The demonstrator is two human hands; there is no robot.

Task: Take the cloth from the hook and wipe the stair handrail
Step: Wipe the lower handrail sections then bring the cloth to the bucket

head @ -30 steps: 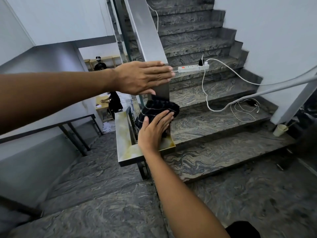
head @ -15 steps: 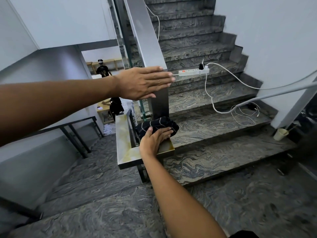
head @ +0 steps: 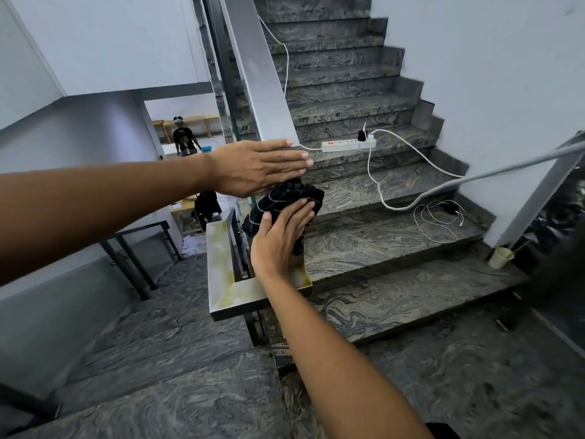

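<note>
A flat steel stair handrail point(head: 256, 68) slopes down from the top of the view to a vertical end post, then turns into a stained flat section point(head: 218, 264). My left hand point(head: 256, 167) lies flat, fingers together, on the rail's lower end. Just under it, my right hand point(head: 281, 239) presses a black cloth with thin white stripes point(head: 285, 198) against the post's face. The post itself is mostly hidden by the cloth and both hands.
Marble steps climb ahead and to the right. A white power strip point(head: 348, 144) with trailing cables point(head: 437, 223) lies on the steps. A paper cup point(head: 500, 257) stands by the right wall. A dark railing point(head: 136, 248) runs at the left, and a person point(head: 185, 137) stands on the floor below.
My right hand and the cloth dropped to the base of the post, then rose again to just under my left hand. My left hand stayed on the rail.
</note>
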